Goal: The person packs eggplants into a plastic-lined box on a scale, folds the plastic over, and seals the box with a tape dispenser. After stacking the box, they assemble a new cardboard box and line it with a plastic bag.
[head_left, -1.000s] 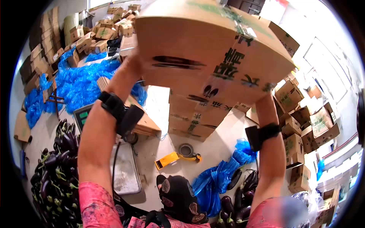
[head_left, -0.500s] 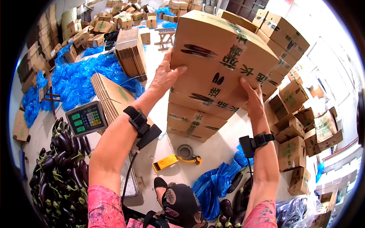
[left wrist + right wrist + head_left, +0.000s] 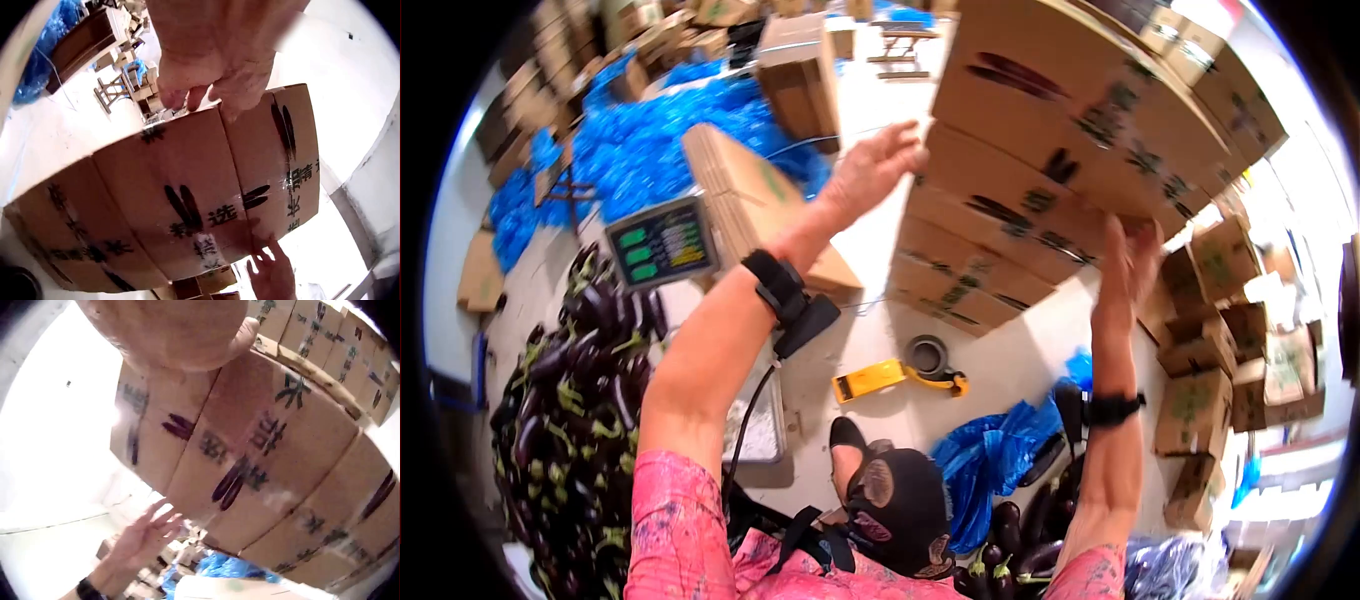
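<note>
A stack of cardboard cartons printed with eggplants and dark green characters stands in front of me, and the top carton (image 3: 1020,75) sits squarely on the ones below. My left hand (image 3: 875,170) is at the stack's left side, fingers extended and loosely spread, holding nothing. Opposite it, my right hand (image 3: 1125,265) is by the right side with fingers pointing up, partly over the cartons in the head view. In the right wrist view the left hand (image 3: 144,537) shows apart from the cardboard.
Eggplants (image 3: 580,400) lie heaped at my left beside a scale display (image 3: 658,243) and flattened cartons (image 3: 750,200). A yellow tape dispenser (image 3: 870,381) lies on the floor before the stack. Blue plastic (image 3: 990,460) and more eggplants are at right; other cartons (image 3: 1195,410) stand beyond.
Both hands raised the top carton, set it on the stack, then let go. The left hand has since come away from its side; the right has slid down slightly. The head view has tilted.
</note>
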A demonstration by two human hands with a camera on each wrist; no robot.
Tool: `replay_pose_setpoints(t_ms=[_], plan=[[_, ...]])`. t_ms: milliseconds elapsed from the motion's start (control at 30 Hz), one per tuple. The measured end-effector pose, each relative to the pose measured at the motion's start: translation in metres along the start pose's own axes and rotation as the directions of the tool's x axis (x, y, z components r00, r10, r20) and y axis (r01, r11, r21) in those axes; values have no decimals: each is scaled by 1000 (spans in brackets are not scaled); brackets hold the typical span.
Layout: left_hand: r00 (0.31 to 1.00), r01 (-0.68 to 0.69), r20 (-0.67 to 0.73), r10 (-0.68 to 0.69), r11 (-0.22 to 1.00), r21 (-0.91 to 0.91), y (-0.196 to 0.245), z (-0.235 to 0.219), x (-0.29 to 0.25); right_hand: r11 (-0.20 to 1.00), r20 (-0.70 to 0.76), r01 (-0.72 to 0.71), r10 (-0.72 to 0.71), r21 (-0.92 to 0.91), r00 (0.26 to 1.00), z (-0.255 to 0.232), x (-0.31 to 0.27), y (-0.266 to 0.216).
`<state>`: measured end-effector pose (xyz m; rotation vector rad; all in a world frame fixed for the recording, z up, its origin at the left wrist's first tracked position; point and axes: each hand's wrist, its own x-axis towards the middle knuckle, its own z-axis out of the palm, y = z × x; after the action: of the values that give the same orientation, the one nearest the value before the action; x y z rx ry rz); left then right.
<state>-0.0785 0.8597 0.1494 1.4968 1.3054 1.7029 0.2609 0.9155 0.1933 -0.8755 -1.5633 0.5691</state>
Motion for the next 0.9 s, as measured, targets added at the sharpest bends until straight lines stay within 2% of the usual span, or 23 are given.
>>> replay_pose_setpoints(t_ms=[33,67,100,133,167,200,233,267,333,367,467,500,533,600,633,667,733,767,800,833,900], plan=[[996,-47,-64,63,974,223,-9,-10,-27,999,-133,2,-8,-48,991,8,-26,-9],[988,-16,-134,72,926,377,-2,-18,-59,962,-151,57,-100,-266,984,16,-52,-26],[977,67,-214,22,914,401,18,-24,-89,947,-55,175,-197,-270,979,19,-77,-18],[956,155,-291,-34,902,404,21,-33,-117,943,103,200,-178,-265,979,25,-99,-8],[929,166,-370,11,881,444,20,-42,-139,989,323,75,-28,-132,946,39,-117,-12],[897,202,-441,29,861,467,15,-54,-157,987,453,60,15,-151,891,57,-132,-17],[862,234,-504,52,842,486,9,-68,-172,989,542,-82,138,-125,829,79,-145,-16],[821,266,-565,80,822,503,1,-83,-183,985,604,-146,170,-89,779,103,-157,-13],[794,301,-584,166,729,615,-25,-111,-197,985,674,-172,110,25,730,153,-170,-14],[782,316,-587,210,677,664,-38,-123,-202,996,713,-92,59,7,699,176,-167,-15],[698,485,-704,131,637,599,-38,-125,-190,990,766,-113,134,-80,629,252,-164,-10],[659,582,-752,-24,650,489,-40,-128,-183,998,769,-48,56,-34,637,276,-169,-4],[633,600,-770,-81,681,421,-55,-134,-177,1000,769,18,-24,16,638,297,-174,-1],[554,672,-736,-388,731,120,-74,-142,-170,995,809,70,-95,66,580,327,-179,3],[548,710,-712,-439,695,118,-79,-144,-167,992,824,93,-127,90,552,337,-182,3],[539,745,-686,-490,656,117,-84,-145,-166,995,861,68,-97,72,499,344,-181,6],[570,694,-671,-474,715,85,-89,-151,-169,999,922,20,-33,28,386,346,-172,5],[587,663,-672,-452,745,77,-101,-155,-172,999,912,53,-11,-12,410,345,-171,8],[605,627,-672,-428,776,70,-101,-157,-171,998,900,49,-57,39,432,344,-169,11],[609,605,-688,-395,792,81,-102,-158,-171,999,892,33,-37,24,450,345,-166,15],[594,682,-697,-402,710,172,-90,-161,-167,999,873,17,-42,39,485,341,-158,14]])
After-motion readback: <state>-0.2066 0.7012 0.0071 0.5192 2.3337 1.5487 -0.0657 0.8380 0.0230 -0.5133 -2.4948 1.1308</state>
